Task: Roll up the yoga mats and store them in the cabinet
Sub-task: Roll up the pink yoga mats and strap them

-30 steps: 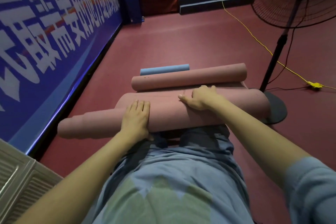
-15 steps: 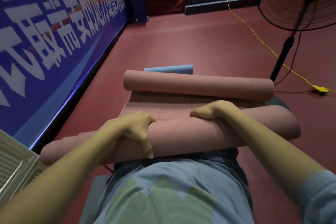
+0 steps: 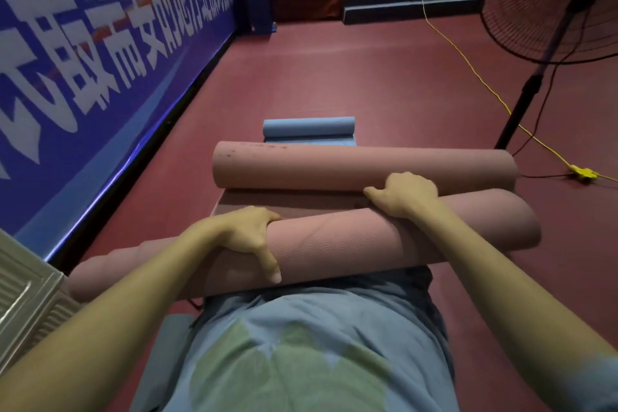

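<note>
Left hand [image 3: 249,237]: you grip the near mat roll [image 3: 351,244] so it stays tight.
Right hand [image 3: 406,196]: you clasp its top, steadying it.

The left hand [image 3: 245,237] wraps over the near pink roll [image 3: 351,244], and its fingers vanish down the far side, only the thumb showing in front. The right hand [image 3: 404,196] does the same, fingertips tucked out of sight between that roll and the far pink roll [image 3: 334,167]. The near roll's left end slips behind the forearm, so its face can't be read. The blue mat [image 3: 309,127] is half hidden behind the far pink roll. The fan [image 3: 548,3] is clipped by the top and right edges, its base hidden behind the rolls. The banner [image 3: 83,43] runs off left, its lettering cut. A ribbed panel [image 3: 23,284] at bottom left is cropped; can't tell what it is.
</note>
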Action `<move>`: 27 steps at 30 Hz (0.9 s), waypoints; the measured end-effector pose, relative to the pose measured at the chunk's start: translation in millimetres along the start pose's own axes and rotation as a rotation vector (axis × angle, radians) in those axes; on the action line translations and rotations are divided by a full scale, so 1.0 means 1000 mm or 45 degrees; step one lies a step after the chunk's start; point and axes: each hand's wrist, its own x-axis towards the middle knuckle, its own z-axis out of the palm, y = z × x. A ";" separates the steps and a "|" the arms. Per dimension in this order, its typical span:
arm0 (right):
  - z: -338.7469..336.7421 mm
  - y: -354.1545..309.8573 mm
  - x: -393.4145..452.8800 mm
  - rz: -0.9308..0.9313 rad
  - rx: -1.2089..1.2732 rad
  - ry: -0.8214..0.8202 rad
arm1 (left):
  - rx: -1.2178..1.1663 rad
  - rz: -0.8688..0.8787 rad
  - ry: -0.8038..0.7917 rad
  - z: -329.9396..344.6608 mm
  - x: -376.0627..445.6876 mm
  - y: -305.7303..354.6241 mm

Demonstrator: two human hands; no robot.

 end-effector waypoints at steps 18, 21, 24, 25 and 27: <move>-0.016 -0.007 0.046 0.099 0.198 -0.289 | -0.098 0.189 0.699 0.006 -0.017 -0.007; -0.011 -0.006 0.055 0.097 0.217 -0.397 | 0.369 0.101 0.726 0.030 -0.027 0.018; -0.012 -0.008 0.052 0.083 0.243 -0.420 | 0.670 -0.104 0.593 0.061 -0.015 0.032; -0.012 -0.008 0.052 0.082 0.238 -0.432 | 0.696 -0.168 0.610 0.072 -0.008 0.034; -0.013 -0.008 0.054 0.077 0.239 -0.445 | 0.697 -0.212 0.715 0.080 0.005 0.035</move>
